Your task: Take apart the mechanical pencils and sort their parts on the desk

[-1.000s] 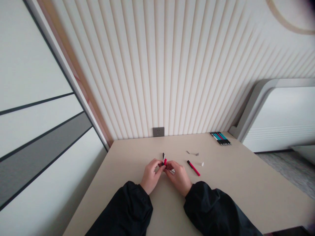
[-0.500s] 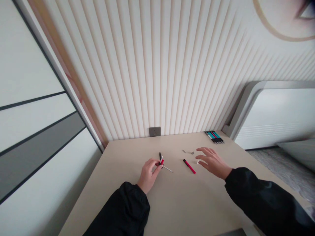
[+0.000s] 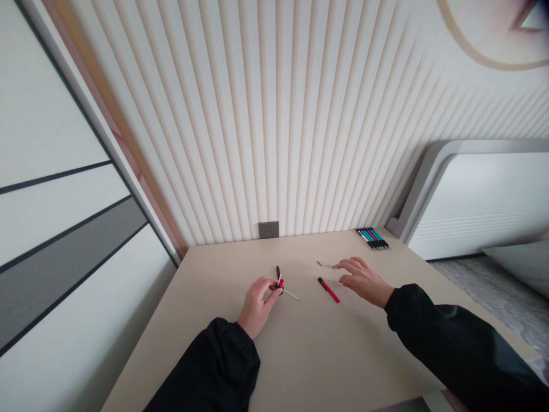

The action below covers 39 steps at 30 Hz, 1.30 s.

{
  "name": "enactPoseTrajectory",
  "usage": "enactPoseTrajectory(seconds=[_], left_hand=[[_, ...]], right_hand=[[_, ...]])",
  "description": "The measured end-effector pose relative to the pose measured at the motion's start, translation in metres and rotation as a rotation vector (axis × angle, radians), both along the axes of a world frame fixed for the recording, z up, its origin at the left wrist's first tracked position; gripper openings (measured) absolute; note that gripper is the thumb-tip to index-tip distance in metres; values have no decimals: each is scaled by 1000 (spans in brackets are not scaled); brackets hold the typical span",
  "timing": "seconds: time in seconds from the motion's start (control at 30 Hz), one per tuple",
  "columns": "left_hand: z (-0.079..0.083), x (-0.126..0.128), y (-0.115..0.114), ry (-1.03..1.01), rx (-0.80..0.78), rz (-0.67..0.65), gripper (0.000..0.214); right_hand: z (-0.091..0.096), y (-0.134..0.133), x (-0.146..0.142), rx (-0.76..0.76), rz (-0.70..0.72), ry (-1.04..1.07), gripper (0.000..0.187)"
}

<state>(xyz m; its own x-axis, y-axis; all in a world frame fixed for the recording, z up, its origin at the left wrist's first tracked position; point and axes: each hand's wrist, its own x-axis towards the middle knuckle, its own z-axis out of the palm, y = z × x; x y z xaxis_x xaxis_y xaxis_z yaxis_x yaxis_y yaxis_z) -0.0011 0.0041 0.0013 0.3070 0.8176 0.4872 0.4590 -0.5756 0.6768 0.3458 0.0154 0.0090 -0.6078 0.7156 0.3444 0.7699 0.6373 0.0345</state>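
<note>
My left hand is closed in a pinch around small red-and-black pen parts. A thin white ink refill sticks out to the right of its fingertips; whether it is held or lies on the table I cannot tell. Just beyond them is a black pen piece. My right hand is open, palm down, with its fingertips over or beside small pieces on the table. A tiny grey piece lies to their left. Closer to me rests a red pen barrel with a black end.
A row of pens in black, teal and red lies at the table's back right corner. Behind stands a ribbed wall with a grey socket. A dark flat object shows at the bottom edge. A bed is on the right.
My right hand has moved a little left, towards the small pieces, and now covers the white bit that showed by its fingers. The left hand keeps its pinch almost in place.
</note>
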Motion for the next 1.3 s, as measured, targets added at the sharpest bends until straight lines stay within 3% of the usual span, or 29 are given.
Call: enactPoseTrajectory(seconds=[0.13, 0.33, 0.5, 0.67, 0.93, 1.13, 1.3], left_hand=[[0, 1, 0, 3, -11, -4, 14], [1, 2, -1, -6, -27, 23, 14], [0, 1, -1, 10, -42, 87, 17], [0, 3, -2, 25, -17, 86, 17], [4, 3, -3, 23, -18, 50, 19], [4, 4, -4, 34, -6, 22, 18], [4, 4, -4, 32, -7, 12, 15]], right_hand=[[17, -6, -29, -32, -27, 313, 15], [28, -2, -113, -212, -106, 953, 24], [22, -3, -164, -306, -35, 1136, 20], [21, -17, -171, -317, 53, 1087, 17], [15, -20, -167, -327, 69, 1070, 21], [13, -20, -173, -417, 33, 1295, 22], [10, -19, -178, -581, 60, 1422, 27]])
